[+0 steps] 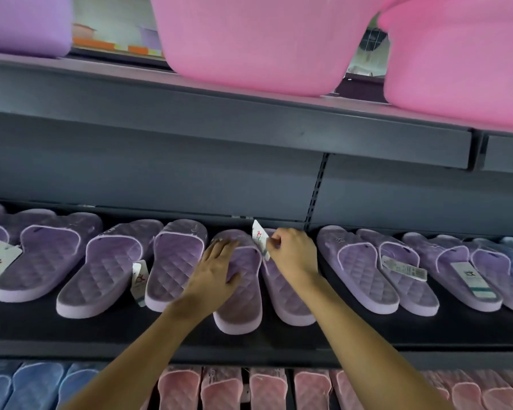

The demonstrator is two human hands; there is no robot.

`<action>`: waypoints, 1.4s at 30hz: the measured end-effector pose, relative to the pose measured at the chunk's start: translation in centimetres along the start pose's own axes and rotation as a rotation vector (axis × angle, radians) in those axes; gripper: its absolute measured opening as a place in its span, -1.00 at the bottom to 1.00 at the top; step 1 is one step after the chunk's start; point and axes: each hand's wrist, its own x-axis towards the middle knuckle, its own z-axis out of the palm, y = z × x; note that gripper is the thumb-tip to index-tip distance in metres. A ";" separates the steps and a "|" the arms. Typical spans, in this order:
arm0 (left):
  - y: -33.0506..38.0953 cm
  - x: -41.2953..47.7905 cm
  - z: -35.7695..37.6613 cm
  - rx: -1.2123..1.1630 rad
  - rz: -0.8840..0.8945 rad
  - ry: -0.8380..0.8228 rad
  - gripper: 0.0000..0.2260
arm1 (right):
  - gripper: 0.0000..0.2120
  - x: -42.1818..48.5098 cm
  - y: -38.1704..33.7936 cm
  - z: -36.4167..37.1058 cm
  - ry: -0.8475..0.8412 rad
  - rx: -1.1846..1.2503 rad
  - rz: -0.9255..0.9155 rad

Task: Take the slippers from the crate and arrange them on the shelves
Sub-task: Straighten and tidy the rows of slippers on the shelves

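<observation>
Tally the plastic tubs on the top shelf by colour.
Pink tubs: 2
Purple tub: 1
Total: 3

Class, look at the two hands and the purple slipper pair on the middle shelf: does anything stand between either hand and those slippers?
Nothing visible. The left hand lies flat on the left slipper; the right hand pinches the paper tag above the right slipper.
</observation>
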 end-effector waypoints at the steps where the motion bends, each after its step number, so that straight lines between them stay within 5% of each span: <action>1: 0.0 0.0 0.0 -0.003 -0.002 -0.005 -0.46 | -0.79 0.2 0.0 -0.4 0.018 0.006 0.004; 7: 0.6 0.0 -0.3 -0.012 -0.059 -0.034 -0.44 | -0.79 1.1 1.4 -2.0 0.031 0.252 0.058; 13: 0.9 -0.2 -0.2 -0.032 -0.095 -0.025 -0.43 | -0.78 -0.8 3.9 -2.9 -0.222 0.646 0.219; 19: 1.5 -0.9 0.1 -0.032 -0.131 0.009 -0.39 | -0.78 -4.6 5.9 -2.3 -0.506 0.684 0.125; 21: 1.8 -1.0 0.2 -0.050 -0.154 0.013 -0.37 | -0.84 -5.2 6.4 -1.9 -0.459 0.670 0.101; 24: 2.2 -1.4 0.4 -0.091 -0.211 0.032 -0.32 | -0.92 -5.5 7.2 -1.3 -0.158 0.542 0.077; 26: 2.6 -1.7 0.7 -0.141 -0.250 0.048 -0.27 | -0.83 -5.6 7.5 -0.9 -0.033 0.456 0.076; 29: 3.1 -2.0 1.2 -0.184 -0.271 0.077 -0.21 | -0.40 -5.7 7.6 0.1 -0.118 0.409 0.093; 32: 3.2 -2.2 1.6 -0.173 -0.279 0.087 -0.15 | -0.16 -5.8 7.2 1.1 -0.259 0.524 0.131; 42: 3.9 -0.6 2.8 -0.203 -0.348 0.062 -0.12 | -0.16 -6.3 6.1 2.6 -0.147 0.575 0.264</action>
